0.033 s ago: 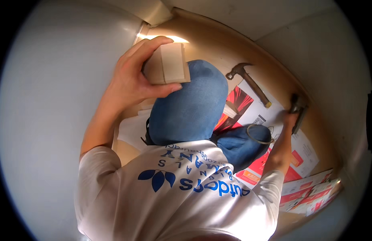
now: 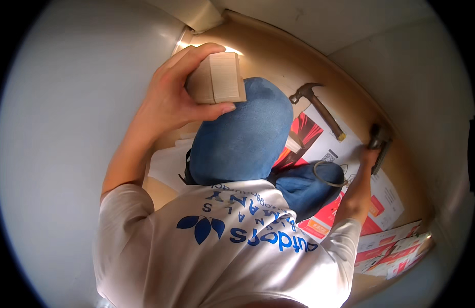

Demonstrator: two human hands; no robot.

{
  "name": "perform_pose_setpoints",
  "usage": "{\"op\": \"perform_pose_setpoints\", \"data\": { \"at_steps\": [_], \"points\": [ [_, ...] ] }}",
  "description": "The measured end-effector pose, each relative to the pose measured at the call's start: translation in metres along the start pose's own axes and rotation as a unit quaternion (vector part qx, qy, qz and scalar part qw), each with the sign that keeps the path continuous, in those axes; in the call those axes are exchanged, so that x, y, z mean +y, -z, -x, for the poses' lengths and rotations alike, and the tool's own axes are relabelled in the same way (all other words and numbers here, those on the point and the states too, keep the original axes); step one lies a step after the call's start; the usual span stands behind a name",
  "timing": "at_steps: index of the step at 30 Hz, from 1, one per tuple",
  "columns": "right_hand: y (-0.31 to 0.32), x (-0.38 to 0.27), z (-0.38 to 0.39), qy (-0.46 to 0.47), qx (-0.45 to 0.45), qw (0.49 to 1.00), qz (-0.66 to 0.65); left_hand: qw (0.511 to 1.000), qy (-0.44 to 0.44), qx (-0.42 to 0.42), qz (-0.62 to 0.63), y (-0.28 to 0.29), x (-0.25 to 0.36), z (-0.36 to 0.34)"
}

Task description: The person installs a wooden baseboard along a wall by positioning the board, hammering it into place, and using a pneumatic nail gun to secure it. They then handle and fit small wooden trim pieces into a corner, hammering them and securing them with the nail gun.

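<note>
- Because only my thumb (image 2: 219, 110) and my fingers (image 2: 196, 54) hold the wooden block (image 2: 227, 77), I think it could slip out of my left hand (image 2: 168, 92), if I press too weakly or turn the wrist.
- There is a dark seam (image 2: 213, 84) along the block, so maybe it is more than one piece; if these are loose, uneven pressure might shift one.
- If it falls, it could strike my knee (image 2: 247, 133), which is just beside the grip, to its right and nearer to me.
- The block is pinched between the thumb, at its near side, and the fingers, at its far side; the palm is to its left.
- Well to the right of this grip, my right hand (image 2: 370, 156) is at a dark tool (image 2: 379, 137); I cannot tell if it closes around it.
- Between my two hands, nearer to the right one, lies a hammer (image 2: 324, 114), touching neither.
</note>
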State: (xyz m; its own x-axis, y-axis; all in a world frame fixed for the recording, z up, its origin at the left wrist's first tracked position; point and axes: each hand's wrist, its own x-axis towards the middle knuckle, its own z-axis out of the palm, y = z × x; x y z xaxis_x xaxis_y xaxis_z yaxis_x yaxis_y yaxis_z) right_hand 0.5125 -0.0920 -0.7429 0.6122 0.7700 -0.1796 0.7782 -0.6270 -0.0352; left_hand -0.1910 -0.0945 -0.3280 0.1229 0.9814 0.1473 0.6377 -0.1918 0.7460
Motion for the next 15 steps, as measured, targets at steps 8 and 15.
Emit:
{"op": "perform_pose_setpoints", "data": {
  "at_steps": [8,15],
  "points": [
    [0.046,-0.018,0.029,0.149,-0.090,0.985,-0.007,0.994,-0.064,0.023,-0.090,0.004,-0.013,-0.001],
    [0.191,-0.094,0.096,0.110,-0.253,0.952,-0.135,0.985,-0.105,-0.038,-0.134,0.014,-0.008,0.006]
  ]
}}
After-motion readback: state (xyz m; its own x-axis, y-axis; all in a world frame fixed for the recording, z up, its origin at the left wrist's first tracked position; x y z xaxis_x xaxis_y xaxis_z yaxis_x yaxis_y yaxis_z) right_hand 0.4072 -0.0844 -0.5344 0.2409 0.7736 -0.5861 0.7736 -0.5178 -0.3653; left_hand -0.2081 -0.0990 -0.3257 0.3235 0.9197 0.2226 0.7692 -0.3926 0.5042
